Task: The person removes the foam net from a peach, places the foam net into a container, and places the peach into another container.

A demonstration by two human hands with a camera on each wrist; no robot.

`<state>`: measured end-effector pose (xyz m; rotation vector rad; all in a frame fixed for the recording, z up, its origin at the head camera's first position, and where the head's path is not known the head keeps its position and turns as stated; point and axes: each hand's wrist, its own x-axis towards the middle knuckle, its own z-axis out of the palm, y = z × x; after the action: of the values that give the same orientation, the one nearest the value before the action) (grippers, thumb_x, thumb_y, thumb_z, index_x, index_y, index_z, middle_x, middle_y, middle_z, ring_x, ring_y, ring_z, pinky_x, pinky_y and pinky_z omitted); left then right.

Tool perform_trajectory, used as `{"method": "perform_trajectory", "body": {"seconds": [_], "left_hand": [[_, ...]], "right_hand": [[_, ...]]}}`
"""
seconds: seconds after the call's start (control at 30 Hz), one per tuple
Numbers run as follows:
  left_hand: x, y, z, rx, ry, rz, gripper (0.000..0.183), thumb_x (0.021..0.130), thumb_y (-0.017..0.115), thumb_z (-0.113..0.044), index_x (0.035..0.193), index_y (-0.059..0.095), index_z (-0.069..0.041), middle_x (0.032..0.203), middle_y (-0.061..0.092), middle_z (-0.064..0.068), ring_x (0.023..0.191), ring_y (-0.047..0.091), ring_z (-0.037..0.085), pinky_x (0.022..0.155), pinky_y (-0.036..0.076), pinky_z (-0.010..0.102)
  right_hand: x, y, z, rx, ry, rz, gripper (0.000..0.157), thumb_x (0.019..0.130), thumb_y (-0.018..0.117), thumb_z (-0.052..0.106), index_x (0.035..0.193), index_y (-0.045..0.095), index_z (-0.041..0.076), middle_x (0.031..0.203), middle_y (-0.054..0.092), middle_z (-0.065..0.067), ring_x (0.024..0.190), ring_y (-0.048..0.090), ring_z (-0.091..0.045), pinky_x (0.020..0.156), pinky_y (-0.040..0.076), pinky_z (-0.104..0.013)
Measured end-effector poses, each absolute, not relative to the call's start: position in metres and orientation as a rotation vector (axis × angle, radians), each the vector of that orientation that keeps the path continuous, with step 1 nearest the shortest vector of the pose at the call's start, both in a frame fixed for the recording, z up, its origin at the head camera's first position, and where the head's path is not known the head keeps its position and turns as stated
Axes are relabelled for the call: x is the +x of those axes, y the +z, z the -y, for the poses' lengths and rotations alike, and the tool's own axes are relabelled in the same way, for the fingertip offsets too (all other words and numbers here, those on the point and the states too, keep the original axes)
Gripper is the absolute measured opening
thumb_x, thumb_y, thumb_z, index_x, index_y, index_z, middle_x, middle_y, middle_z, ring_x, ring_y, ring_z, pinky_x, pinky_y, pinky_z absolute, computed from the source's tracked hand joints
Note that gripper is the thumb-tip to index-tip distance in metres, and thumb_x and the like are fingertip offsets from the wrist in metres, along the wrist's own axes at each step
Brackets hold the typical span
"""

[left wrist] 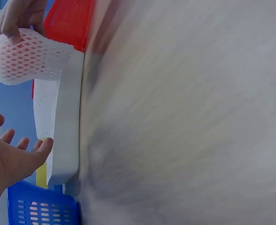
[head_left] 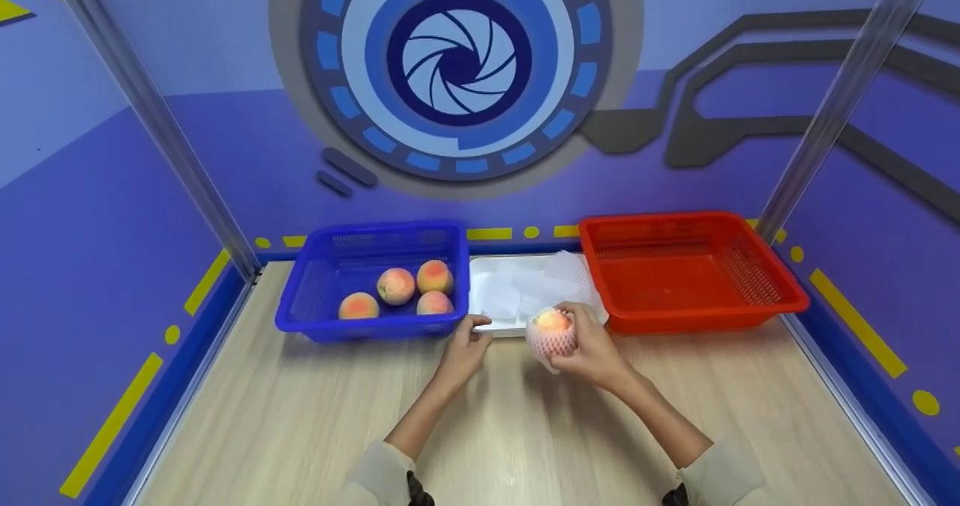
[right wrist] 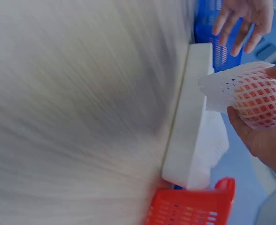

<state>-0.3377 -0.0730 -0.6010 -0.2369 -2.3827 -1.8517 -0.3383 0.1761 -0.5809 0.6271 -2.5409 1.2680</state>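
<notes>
In the head view my right hand (head_left: 596, 352) grips a peach (head_left: 553, 321) wrapped in a white foam net sleeve (head_left: 551, 341), in front of the white tray. The sleeve's loose end hangs past the fruit, as the right wrist view shows on the foam net (right wrist: 220, 89). My left hand (head_left: 465, 352) is apart from the fruit, near the tray's front left corner, its fingers loosely bent and holding nothing. Several bare peaches (head_left: 396, 286) lie in the blue basket (head_left: 300, 288) at the left.
A white tray (head_left: 501, 332) between the baskets holds several flat foam net sleeves (head_left: 540, 285). At the right stands a red basket (head_left: 694, 315) with nothing visible inside. Behind them rises a blue printed wall (head_left: 525, 206), and metal posts (head_left: 180, 139) stand at the corners.
</notes>
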Motion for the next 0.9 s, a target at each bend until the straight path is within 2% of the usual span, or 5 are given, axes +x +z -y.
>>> {"method": "perform_trajectory", "body": {"seconds": [0.13,0.33,0.47,0.67,0.9], "left_hand": [[-0.336,-0.606,0.082,-0.223,-1.798,2.424,0.026,0.095,0.058,-0.009,0.120,0.061,-0.001,0.120,0.061,0.022,0.106,0.059,0.028,0.091,0.049,0.042],[-0.336,-0.610,0.088,-0.226,-1.799,2.423,0.023,0.096,0.057,-0.007,0.118,0.061,-0.001,0.109,0.060,0.016,0.101,0.056,0.022,0.092,0.047,0.039],[-0.337,-0.610,0.090,-0.229,-1.808,2.399,0.022,0.096,0.057,-0.004,0.117,0.061,-0.001,0.110,0.060,0.014,0.100,0.055,0.020,0.091,0.047,0.038],[-0.338,-0.611,0.090,-0.190,-1.799,2.419,0.022,0.095,0.057,-0.004,0.116,0.060,0.002,0.112,0.059,0.021,0.101,0.054,0.023,0.089,0.046,0.037],[-0.338,-0.617,0.089,-0.064,-1.759,2.501,0.035,0.094,0.056,-0.006,0.125,0.058,0.010,0.123,0.061,0.025,0.112,0.057,0.032,0.097,0.049,0.046]], "right_hand": [[-0.336,-0.593,-0.170,0.669,1.256,2.561,0.073,0.067,0.084,0.009,0.131,0.050,0.002,0.126,0.055,-0.013,0.112,0.058,-0.027,0.101,0.051,-0.049],[-0.337,-0.597,-0.170,0.719,1.130,2.587,0.071,0.064,0.084,0.014,0.128,0.054,0.003,0.124,0.056,-0.012,0.115,0.055,-0.027,0.101,0.051,-0.048],[-0.338,-0.597,-0.172,0.746,1.025,2.609,0.072,0.062,0.085,0.017,0.128,0.057,0.005,0.123,0.055,-0.011,0.113,0.052,-0.028,0.098,0.050,-0.048],[-0.339,-0.600,-0.171,0.809,0.793,2.665,0.073,0.061,0.089,0.016,0.127,0.060,0.009,0.122,0.056,-0.011,0.105,0.049,-0.032,0.088,0.048,-0.045],[-0.340,-0.608,-0.169,0.838,0.602,2.785,0.071,0.065,0.087,0.018,0.131,0.061,0.014,0.127,0.057,-0.009,0.108,0.050,-0.032,0.091,0.049,-0.051]]}}
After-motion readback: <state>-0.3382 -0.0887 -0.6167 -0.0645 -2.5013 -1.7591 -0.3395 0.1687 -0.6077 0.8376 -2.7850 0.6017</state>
